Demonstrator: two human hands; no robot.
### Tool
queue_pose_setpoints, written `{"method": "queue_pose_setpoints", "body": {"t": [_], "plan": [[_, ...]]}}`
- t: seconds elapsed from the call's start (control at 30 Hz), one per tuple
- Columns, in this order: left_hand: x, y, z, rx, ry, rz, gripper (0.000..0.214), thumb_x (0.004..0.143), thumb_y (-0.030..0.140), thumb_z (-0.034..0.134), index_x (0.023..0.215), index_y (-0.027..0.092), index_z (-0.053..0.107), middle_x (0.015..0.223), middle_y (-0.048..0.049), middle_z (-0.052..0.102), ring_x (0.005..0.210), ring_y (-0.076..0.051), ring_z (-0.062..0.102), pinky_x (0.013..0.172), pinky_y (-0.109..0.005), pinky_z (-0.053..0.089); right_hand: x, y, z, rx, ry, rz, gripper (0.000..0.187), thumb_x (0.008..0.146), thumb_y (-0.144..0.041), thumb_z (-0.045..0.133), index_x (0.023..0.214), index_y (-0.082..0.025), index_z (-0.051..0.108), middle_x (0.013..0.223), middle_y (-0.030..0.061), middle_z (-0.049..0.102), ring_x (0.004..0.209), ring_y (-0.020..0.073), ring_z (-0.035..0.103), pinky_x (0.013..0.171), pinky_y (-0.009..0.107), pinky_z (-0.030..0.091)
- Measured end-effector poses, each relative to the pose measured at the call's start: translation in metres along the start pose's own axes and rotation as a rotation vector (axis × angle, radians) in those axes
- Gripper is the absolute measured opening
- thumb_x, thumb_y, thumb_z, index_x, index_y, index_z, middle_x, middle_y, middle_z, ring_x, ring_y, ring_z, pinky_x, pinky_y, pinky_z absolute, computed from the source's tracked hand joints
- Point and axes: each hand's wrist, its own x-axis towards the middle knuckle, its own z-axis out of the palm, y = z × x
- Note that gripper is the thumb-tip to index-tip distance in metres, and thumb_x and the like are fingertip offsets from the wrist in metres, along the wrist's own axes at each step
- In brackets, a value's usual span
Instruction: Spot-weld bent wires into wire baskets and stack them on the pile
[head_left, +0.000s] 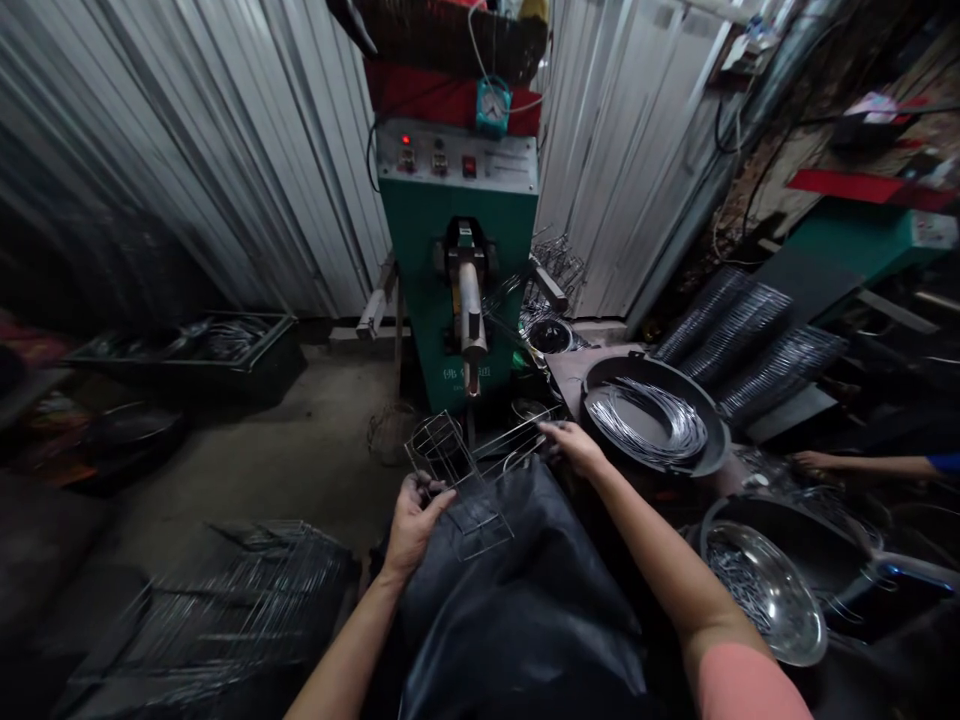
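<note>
A rectangular wire basket frame (pixel 469 480) of welded steel rods is in front of me, above my lap. My left hand (pixel 412 525) curls around its near left side. My right hand (pixel 576 448) reaches across to its far right end, with the fingertips on the top wires. A black apron (pixel 517 610) covers my lap beneath the frame. Just beyond my right hand sits a dark round basin (pixel 652 415) holding a coil of curved steel wires.
A green spot welding machine (pixel 457 260) stands straight ahead against corrugated metal sheeting. A steel bowl of wire pieces (pixel 765 590) sits at lower right, and stacked wire racks (pixel 750 340) lie beyond. A co-worker's hand (pixel 817 462) reaches in from the right. A wire pile (pixel 225 610) lies at lower left.
</note>
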Motion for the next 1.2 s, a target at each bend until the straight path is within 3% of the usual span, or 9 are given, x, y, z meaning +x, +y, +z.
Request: {"method": "queue_pose_setpoints", "body": {"t": [0.13, 0.23, 0.3, 0.37, 0.5, 0.57, 0.67, 0.87, 1.2], "plan": [[0.004, -0.006, 0.007, -0.009, -0.053, 0.0, 0.042, 0.059, 0.027, 0.075, 0.089, 0.021, 0.045, 0.073, 0.0039, 0.054, 0.084, -0.016, 0.059, 0.081, -0.03, 0.042, 0.004, 0.001, -0.005, -0.625, 0.141, -0.188, 0.023, 0.066, -0.037, 0.071, 0.068, -0.017, 0.059, 0.074, 0.0134, 0.065, 0.084, 0.0296, 0.06, 0.075, 0.04, 0.042], [0.011, -0.009, 0.013, 0.008, -0.071, 0.028, 0.041, 0.061, 0.026, 0.073, 0.089, 0.022, 0.044, 0.07, 0.0054, 0.052, 0.085, -0.016, 0.059, 0.083, -0.031, 0.041, 0.007, -0.014, -0.002, -0.95, 0.164, -0.505, 0.024, 0.067, -0.023, 0.07, 0.088, -0.018, 0.059, 0.096, 0.0155, 0.063, 0.099, 0.0304, 0.055, 0.087, 0.046, 0.037], [0.016, -0.009, 0.015, 0.003, -0.041, 0.046, 0.04, 0.061, 0.027, 0.073, 0.089, 0.022, 0.044, 0.069, 0.0062, 0.05, 0.083, -0.015, 0.059, 0.083, -0.031, 0.041, 0.012, -0.025, 0.002, -0.972, 0.095, -0.738, 0.032, 0.067, -0.016, 0.069, 0.096, -0.017, 0.057, 0.11, 0.0158, 0.058, 0.108, 0.029, 0.05, 0.093, 0.044, 0.035], [0.022, -0.007, 0.015, -0.015, -0.013, 0.047, 0.042, 0.059, 0.027, 0.074, 0.089, 0.022, 0.045, 0.07, 0.0066, 0.05, 0.081, -0.013, 0.059, 0.082, -0.029, 0.042, 0.021, -0.033, 0.006, -0.905, -0.009, -0.846, 0.032, 0.068, -0.014, 0.068, 0.097, -0.016, 0.056, 0.11, 0.0138, 0.058, 0.107, 0.0261, 0.051, 0.091, 0.04, 0.038], [0.035, -0.001, 0.013, -0.026, 0.002, 0.035, 0.043, 0.057, 0.028, 0.076, 0.088, 0.021, 0.047, 0.069, 0.0061, 0.051, 0.078, -0.013, 0.058, 0.077, -0.027, 0.042, 0.043, -0.036, 0.015, -0.654, -0.315, -0.789, 0.014, 0.074, -0.017, 0.064, 0.087, -0.018, 0.059, 0.082, 0.0027, 0.064, 0.077, 0.0164, 0.06, 0.07, 0.027, 0.045], [0.042, 0.001, 0.013, -0.043, 0.028, 0.028, 0.042, 0.058, 0.029, 0.075, 0.088, 0.021, 0.047, 0.068, 0.0063, 0.052, 0.076, -0.012, 0.057, 0.076, -0.026, 0.042, 0.052, -0.035, 0.021, -0.51, -0.401, -0.789, 0.006, 0.077, -0.022, 0.062, 0.082, -0.018, 0.061, 0.077, -0.0001, 0.064, 0.072, 0.0137, 0.06, 0.067, 0.023, 0.045], [0.053, 0.003, 0.015, -0.066, 0.043, 0.017, 0.042, 0.059, 0.028, 0.075, 0.089, 0.021, 0.047, 0.068, 0.0066, 0.053, 0.074, -0.01, 0.056, 0.075, -0.024, 0.041, 0.062, -0.034, 0.029, -0.411, -0.365, -0.818, 0.01, 0.08, -0.027, 0.06, 0.079, -0.019, 0.064, 0.078, 0.0004, 0.065, 0.074, 0.0134, 0.06, 0.069, 0.023, 0.044], [0.073, 0.006, 0.028, -0.128, 0.07, 0.008, 0.042, 0.058, 0.025, 0.075, 0.088, 0.02, 0.046, 0.065, 0.0074, 0.052, 0.065, -0.008, 0.052, 0.068, -0.021, 0.039, 0.08, -0.034, 0.035, -0.461, -0.262, -0.858, 0.017, 0.082, -0.033, 0.058, 0.077, -0.019, 0.065, 0.076, 0.0033, 0.064, 0.075, 0.0147, 0.058, 0.07, 0.025, 0.044], [0.092, 0.013, 0.044, -0.207, 0.144, -0.038, 0.043, 0.051, 0.022, 0.077, 0.083, 0.019, 0.049, 0.061, 0.0088, 0.049, 0.058, -0.005, 0.046, 0.062, -0.019, 0.038, 0.103, -0.038, 0.031, -0.462, -0.282, -0.848, 0.02, 0.083, -0.037, 0.056, 0.079, -0.02, 0.066, 0.077, 0.0034, 0.064, 0.075, 0.0148, 0.058, 0.07, 0.026, 0.044]]}}
